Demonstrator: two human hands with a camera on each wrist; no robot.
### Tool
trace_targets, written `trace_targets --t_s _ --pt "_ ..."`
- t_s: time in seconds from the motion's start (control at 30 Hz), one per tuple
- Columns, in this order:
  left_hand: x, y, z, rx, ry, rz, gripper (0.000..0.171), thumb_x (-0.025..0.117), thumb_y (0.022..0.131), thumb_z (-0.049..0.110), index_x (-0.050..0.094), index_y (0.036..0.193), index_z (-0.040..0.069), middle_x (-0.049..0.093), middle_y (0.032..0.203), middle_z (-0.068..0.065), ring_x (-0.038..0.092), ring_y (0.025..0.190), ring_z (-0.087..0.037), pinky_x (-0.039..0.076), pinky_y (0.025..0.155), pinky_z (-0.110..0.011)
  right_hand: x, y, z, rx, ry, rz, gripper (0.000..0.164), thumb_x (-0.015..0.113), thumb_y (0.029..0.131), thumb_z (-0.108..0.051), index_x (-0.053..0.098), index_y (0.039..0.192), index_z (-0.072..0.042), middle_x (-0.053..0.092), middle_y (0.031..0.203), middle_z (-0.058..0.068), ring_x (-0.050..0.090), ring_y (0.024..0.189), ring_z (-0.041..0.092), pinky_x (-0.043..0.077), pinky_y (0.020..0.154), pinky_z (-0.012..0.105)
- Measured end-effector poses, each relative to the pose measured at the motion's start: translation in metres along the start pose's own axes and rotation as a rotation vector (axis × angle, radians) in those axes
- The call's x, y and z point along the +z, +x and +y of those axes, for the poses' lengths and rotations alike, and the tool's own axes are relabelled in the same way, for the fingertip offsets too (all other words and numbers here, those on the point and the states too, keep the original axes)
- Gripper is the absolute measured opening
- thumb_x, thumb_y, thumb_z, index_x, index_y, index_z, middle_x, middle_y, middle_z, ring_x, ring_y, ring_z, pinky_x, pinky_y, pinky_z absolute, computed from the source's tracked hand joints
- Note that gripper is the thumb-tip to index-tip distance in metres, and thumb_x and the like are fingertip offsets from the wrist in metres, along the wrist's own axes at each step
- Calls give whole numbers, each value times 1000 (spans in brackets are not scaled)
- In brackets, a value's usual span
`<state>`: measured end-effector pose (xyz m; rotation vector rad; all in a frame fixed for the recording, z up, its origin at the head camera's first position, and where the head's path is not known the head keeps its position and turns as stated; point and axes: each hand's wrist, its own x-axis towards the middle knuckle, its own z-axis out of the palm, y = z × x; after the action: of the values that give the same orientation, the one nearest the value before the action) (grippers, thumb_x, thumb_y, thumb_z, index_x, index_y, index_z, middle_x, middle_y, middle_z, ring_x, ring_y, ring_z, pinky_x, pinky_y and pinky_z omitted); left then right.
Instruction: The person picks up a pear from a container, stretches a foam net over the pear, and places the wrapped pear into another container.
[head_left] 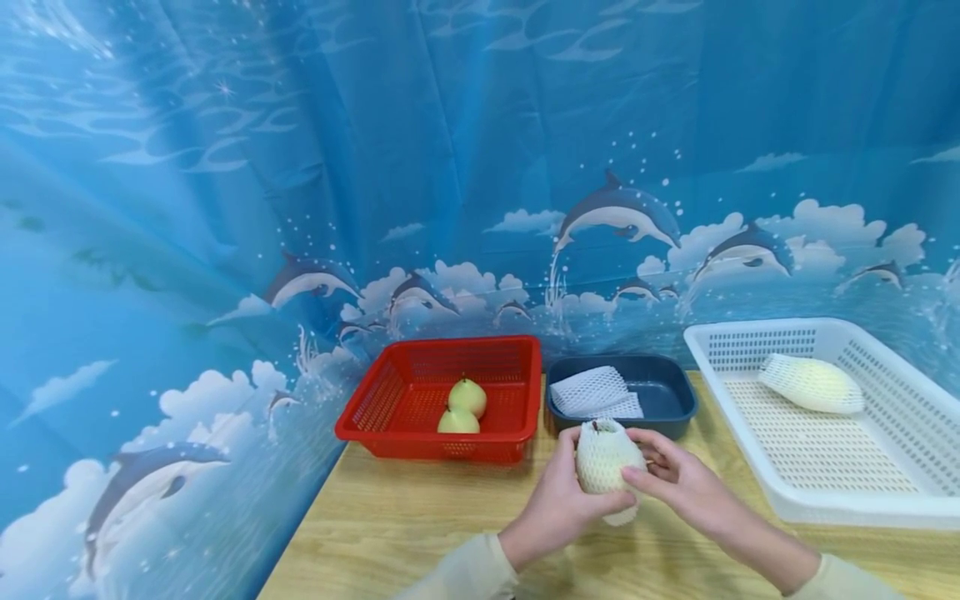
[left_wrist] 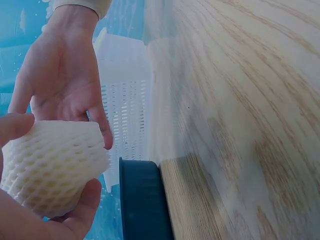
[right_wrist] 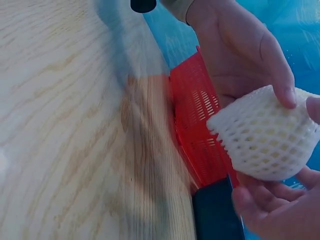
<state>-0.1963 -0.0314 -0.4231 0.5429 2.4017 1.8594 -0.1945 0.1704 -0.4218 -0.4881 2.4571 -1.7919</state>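
A pear in a white foam net (head_left: 604, 460) is held upright over the table between both hands, its stem showing at the net's open top. The left hand (head_left: 558, 493) grips it from the left side, thumb across the lower front. On the other side the right hand (head_left: 686, 483) holds it, thumb on the front and fingers toward the back. The left wrist view shows the net sleeve (left_wrist: 57, 162) stretched round the fruit. In the right wrist view its loose, jagged edge (right_wrist: 220, 131) extends past the pear.
Two bare pears (head_left: 467, 398) lie in a red basket (head_left: 367, 423) at the left. Behind the hands, a dark blue tray (head_left: 671, 392) contains white foam nets (head_left: 592, 392). A white basket (head_left: 795, 500) at the right holds a netted pear (head_left: 813, 384). A dolphin-print curtain (head_left: 480, 167) hangs behind the wooden table (head_left: 420, 517).
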Motion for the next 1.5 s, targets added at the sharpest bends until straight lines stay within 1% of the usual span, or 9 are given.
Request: trace_targets --t_s 0.13,0.23,0.37,0.5,0.63,0.83,1.0,1.27,1.5 --pt "-1 1 -2 5 -14 5 74 87 75 25 44 135 28 58 120 9 59 103 -6 53 83 -22 -6 2 3 -23 13 -66 62 63 99 -21 36 151 -1 57 137 23 58 118 21 51 89 23" --pt "-2 1 -3 3 -30 -11 73 86 75 22 44 135 30 58 121 9 59 104 -6 53 83 -21 -14 3 4 -25 66 -162 64 57 102 -21 27 156 -3 43 151 25 52 126 24 51 92 27" --pt "-3 1 -3 5 -53 -58 74 84 76 19 43 136 30 57 122 10 60 103 -6 53 83 -21 -20 3 5 -15 113 -251 71 56 103 -19 16 160 -5 22 162 27 46 132 6 47 97 24" --pt "-3 0 -1 33 -58 -94 74 83 75 15 44 137 26 57 122 7 61 100 -4 54 81 -20 -20 3 6 -83 103 -270 75 60 100 -15 16 159 1 25 159 33 47 124 -11 44 97 18" --pt "-4 0 -1 62 -34 -95 73 83 76 14 46 138 23 54 122 6 59 102 -4 53 83 -19 -19 3 7 -146 101 -277 74 61 99 -12 18 157 6 32 153 37 50 121 -11 49 95 21" --pt "-6 2 -2 41 -13 -94 73 83 77 19 49 141 28 41 120 5 53 106 -8 52 85 -20 -18 3 5 -104 84 -264 70 59 100 -14 21 155 7 48 142 33 59 116 1 52 91 25" --pt "-6 2 -1 21 -1 -87 74 81 81 25 46 146 28 39 121 4 53 104 -10 53 81 -20 -14 4 1 -51 12 -171 66 61 99 -20 31 152 5 59 133 23 63 110 13 54 88 25" --pt "0 0 3 4 8 -53 75 79 84 32 39 148 26 50 133 10 58 99 -7 55 75 -22 -10 5 3 -82 -23 -68 59 63 98 -19 40 147 3 62 129 21 64 104 5 54 86 24" --pt "8 2 5 -20 61 10 81 87 73 40 43 141 33 49 125 16 54 105 -5 52 85 -24 -3 3 0 -55 29 -23 62 67 96 -18 39 147 4 59 131 23 65 103 8 55 85 26"
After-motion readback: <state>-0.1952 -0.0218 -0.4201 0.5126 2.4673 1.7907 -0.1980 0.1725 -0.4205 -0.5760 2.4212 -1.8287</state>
